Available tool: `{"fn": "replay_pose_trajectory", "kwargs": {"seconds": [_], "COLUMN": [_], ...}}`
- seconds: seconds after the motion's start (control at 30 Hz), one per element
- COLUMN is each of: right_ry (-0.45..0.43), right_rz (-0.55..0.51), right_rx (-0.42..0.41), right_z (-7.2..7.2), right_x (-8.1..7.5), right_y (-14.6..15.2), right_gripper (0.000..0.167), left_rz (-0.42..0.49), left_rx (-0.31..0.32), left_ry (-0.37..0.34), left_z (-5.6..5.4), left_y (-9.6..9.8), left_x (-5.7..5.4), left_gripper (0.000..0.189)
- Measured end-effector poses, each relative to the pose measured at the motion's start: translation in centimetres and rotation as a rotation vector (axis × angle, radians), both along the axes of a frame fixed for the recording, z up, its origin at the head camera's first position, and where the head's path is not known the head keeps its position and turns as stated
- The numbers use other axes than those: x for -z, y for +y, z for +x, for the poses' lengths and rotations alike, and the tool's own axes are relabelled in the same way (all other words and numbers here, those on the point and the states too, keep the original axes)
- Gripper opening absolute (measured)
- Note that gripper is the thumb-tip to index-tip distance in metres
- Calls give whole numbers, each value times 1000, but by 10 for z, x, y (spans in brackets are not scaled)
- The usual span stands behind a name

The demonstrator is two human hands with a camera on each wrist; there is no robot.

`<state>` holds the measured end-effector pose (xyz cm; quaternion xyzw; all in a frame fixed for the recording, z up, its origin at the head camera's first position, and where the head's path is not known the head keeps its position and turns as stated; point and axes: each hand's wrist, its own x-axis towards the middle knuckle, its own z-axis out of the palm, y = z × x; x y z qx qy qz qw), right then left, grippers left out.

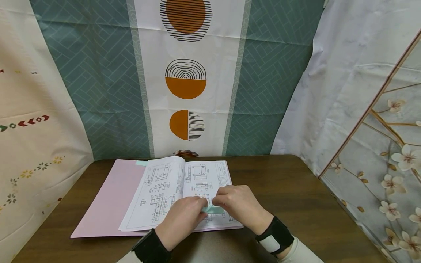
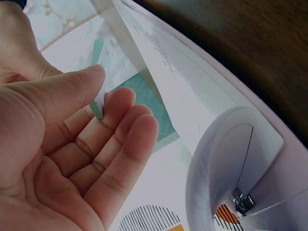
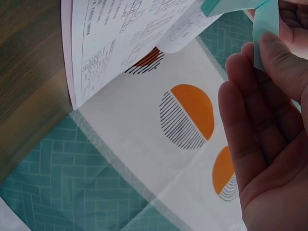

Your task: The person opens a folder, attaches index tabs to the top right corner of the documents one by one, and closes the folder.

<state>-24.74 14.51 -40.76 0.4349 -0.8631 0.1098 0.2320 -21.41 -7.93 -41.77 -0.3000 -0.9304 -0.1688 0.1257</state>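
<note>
Your left hand [image 1: 184, 215] and right hand [image 1: 241, 206] each pinch strip [image 1: 214, 210], hands just apart; strip held over right page [image 1: 207, 180] of open book [image 1: 152, 195]; best keep 2 pinches light, pull even; likely risk: creasing strip or dragging page, so keep hands raised.

My right hand [image 1: 245, 206] has room rightward over the dark brown wooden tabletop [image 1: 296, 193]; leftward, my left hand [image 1: 185, 216] and the white printed pages [image 1: 166, 179] (bowed up at the fold) block it.
</note>
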Motion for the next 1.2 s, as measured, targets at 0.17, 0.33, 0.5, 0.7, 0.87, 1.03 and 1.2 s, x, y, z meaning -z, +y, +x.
{"fn": "replay_pose_trajectory", "kwargs": {"seconds": [0.17,0.33,0.5,0.7,0.87,1.03,1.2], "right_ry": [6,14,10,21,36,70,83], "right_rz": [-10,-8,-17,-58,-65,-74,-75], "right_rx": [1,17,33,64,72,68,80], "right_z": [0,0,0,0,0,-2,-3], "right_x": [0,0,-1,-7,-9,-9,-10], "right_y": [0,1,3,8,9,8,9], "right_gripper": [19,19,20,23,24,26,25], "left_rz": [-3,-2,-25,-53,-24,-2,-25], "left_rx": [17,29,33,32,4,-49,-53], "left_ry": [25,35,-2,0,24,40,18], "left_z": [2,3,3,3,2,5,9], "left_y": [0,2,4,2,-2,-11,-16], "left_x": [2,2,3,7,9,7,9], "left_gripper": [24,26,25,25,25,26,26]}}
